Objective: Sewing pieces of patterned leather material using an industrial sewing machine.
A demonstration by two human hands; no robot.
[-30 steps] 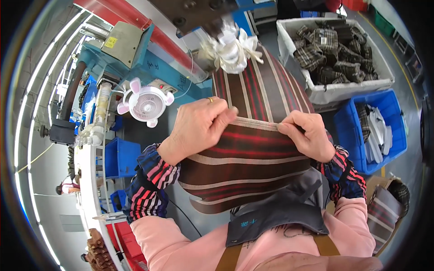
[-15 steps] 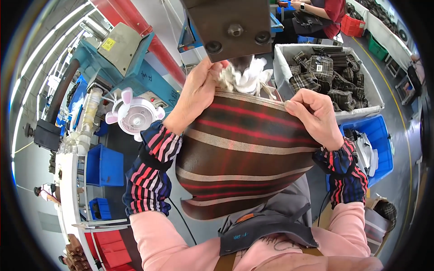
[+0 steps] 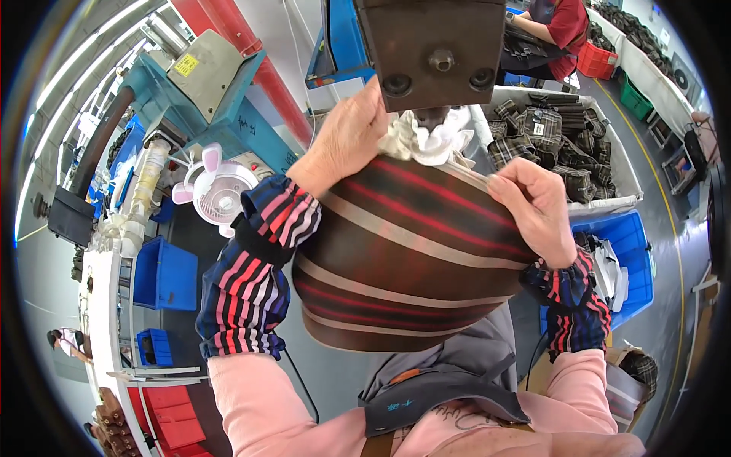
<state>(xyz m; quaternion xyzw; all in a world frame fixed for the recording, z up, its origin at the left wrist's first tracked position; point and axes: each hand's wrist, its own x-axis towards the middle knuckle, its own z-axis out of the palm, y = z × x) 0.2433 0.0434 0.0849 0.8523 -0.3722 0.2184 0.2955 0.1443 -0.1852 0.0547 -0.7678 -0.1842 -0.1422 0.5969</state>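
A large brown plaid panel (image 3: pixel 396 259) with red and beige stripes bulges in a curve between my arms. It looks like stiff coated fabric. My left hand (image 3: pixel 346 137) grips its upper left edge beside the machine head, with fingertips partly hidden behind it. The thumb and bent fingers of my right hand (image 3: pixel 537 206) pinch the upper right edge. Between my hands, a bunched white cloth (image 3: pixel 438 141) surrounds the part under the dark machine head (image 3: pixel 434 49). The panel's top edge runs against this cloth, slanting down to the right.
A white bin (image 3: pixel 628 183) of folded plaid pieces stands at right, above a blue crate (image 3: pixel 632 259). At left are a white fan (image 3: pixel 225 190), a teal machine (image 3: pixel 236 122) and a blue bin (image 3: pixel 164 274). Another person (image 3: pixel 560 34) works at the far right.
The panel has turned, its top edge now slanting more steeply down to the right. My left hand has risen beside the machine head. The view has shifted slightly; both hands keep their grip.
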